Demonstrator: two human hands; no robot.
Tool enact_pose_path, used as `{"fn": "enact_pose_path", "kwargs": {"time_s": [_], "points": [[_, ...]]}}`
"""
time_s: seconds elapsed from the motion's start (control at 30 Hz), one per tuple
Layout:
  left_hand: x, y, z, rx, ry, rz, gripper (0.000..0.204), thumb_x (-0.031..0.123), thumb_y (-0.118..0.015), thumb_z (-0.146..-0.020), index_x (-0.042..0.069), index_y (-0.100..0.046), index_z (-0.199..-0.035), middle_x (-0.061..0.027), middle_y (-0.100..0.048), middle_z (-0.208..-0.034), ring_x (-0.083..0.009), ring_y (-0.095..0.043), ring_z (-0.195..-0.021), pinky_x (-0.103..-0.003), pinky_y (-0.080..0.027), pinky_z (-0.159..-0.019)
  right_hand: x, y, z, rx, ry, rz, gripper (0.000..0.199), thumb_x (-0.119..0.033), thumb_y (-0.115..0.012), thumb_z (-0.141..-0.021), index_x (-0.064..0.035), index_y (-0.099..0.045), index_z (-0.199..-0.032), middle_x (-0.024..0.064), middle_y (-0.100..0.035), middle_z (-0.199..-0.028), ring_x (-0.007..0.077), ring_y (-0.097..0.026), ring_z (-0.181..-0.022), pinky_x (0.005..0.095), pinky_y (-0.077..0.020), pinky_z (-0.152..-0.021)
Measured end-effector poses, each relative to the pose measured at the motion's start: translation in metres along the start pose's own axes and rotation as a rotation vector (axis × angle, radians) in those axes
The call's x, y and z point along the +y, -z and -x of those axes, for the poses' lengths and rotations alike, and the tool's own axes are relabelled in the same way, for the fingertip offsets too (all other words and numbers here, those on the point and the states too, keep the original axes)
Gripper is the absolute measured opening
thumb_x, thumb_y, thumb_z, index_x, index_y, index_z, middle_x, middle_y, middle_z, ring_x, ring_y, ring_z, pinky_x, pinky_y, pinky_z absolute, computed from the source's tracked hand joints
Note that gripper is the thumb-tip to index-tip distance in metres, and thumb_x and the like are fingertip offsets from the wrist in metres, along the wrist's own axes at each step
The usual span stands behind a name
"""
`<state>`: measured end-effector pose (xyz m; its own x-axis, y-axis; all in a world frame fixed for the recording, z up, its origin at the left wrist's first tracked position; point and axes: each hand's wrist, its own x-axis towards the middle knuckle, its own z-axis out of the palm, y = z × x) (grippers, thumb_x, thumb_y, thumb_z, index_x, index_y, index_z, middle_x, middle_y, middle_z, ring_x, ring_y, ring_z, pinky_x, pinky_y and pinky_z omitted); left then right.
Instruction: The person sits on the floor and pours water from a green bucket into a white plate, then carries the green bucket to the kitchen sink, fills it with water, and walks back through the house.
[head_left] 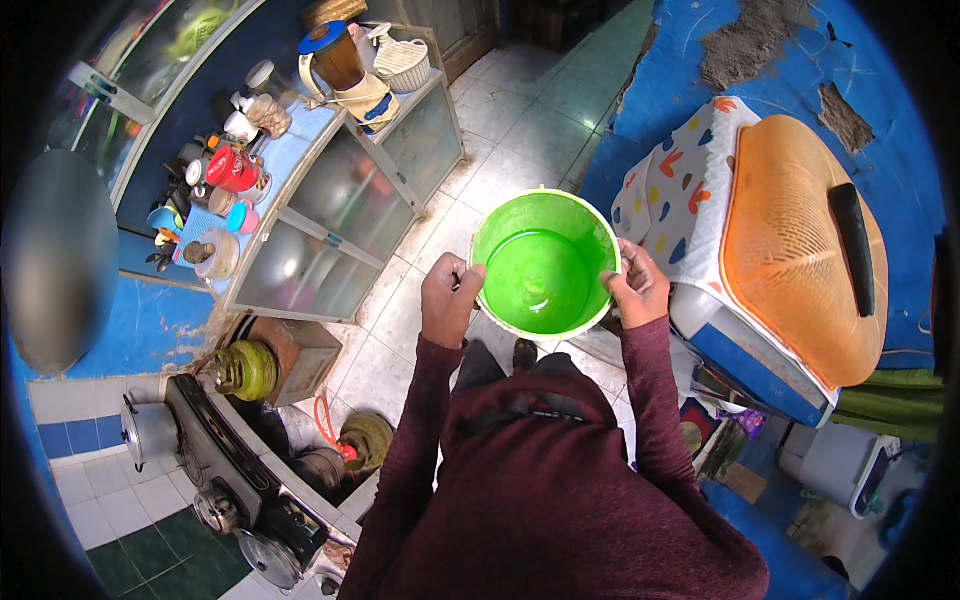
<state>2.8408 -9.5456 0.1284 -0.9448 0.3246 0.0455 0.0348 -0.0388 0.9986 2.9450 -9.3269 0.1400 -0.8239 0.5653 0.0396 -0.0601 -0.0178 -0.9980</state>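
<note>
A round, bright green plastic tub (545,262) is held up in front of me, its open top facing my view. A small bright patch shines at its bottom, and I cannot tell whether liquid lies in it. My left hand (450,298) grips the left side of the rim, thumb on the inner wall and fingers curled outside. On the opposite side my right hand (638,285) pinches the rim in the same way, thumb inside. The outside of the tub is mostly hidden.
Left stands a glass-door cabinet (330,215) bearing jars and a blender (345,75). Below it are a gas stove (225,460), a pot (150,432) and green gas cylinders (250,370). At right, an orange basket-like cover (800,250) tops an appliance. White floor tiles (500,110) run ahead.
</note>
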Motion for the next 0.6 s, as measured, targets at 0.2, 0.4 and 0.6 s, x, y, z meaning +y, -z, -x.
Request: {"fn": "enact_pose_path", "kwargs": {"time_s": [0.2, 0.4, 0.6], "points": [[-0.013, 0.005, -0.071, -0.035, -0.015, 0.026, 0.024, 0.011, -0.057, -0.080, 0.006, -0.040, -0.064, 0.0053, -0.036, -0.058, -0.0027, -0.032, -0.054, -0.021, -0.026, -0.046, 0.004, -0.022, -0.055, 0.077, 0.019, 0.060, 0.043, 0.003, -0.056, -0.069, 0.0078, -0.050, -0.112, 0.0016, -0.054, -0.089, 0.0068, -0.046, -0.075, 0.0197, -0.0394, -0.072], [-0.032, 0.024, -0.152, -0.118, -0.044, 0.045, 0.024, 0.011, -0.058, -0.080, 0.006, -0.041, -0.064, 0.0050, -0.037, -0.058, -0.0023, -0.032, -0.053, -0.021, -0.026, -0.046, 0.009, -0.054, -0.112, 0.118, 0.004, 0.077, 0.044, 0.005, -0.054, -0.070, 0.0083, -0.050, -0.113, 0.0030, -0.056, -0.094, 0.0074, -0.048, -0.077, 0.0204, -0.0401, -0.073], [-0.013, 0.037, -0.238, -0.201, 0.033, 0.066, 0.022, 0.011, -0.058, -0.081, 0.005, -0.042, -0.066, 0.0029, -0.041, -0.059, -0.0030, -0.038, -0.052, -0.021, -0.032, -0.045, 0.008, -0.098, -0.176, 0.211, -0.001, 0.063, 0.043, 0.005, -0.054, -0.069, 0.0083, -0.051, -0.112, 0.0008, -0.053, -0.088, 0.0063, -0.046, -0.075, 0.0196, -0.0394, -0.072]]}}
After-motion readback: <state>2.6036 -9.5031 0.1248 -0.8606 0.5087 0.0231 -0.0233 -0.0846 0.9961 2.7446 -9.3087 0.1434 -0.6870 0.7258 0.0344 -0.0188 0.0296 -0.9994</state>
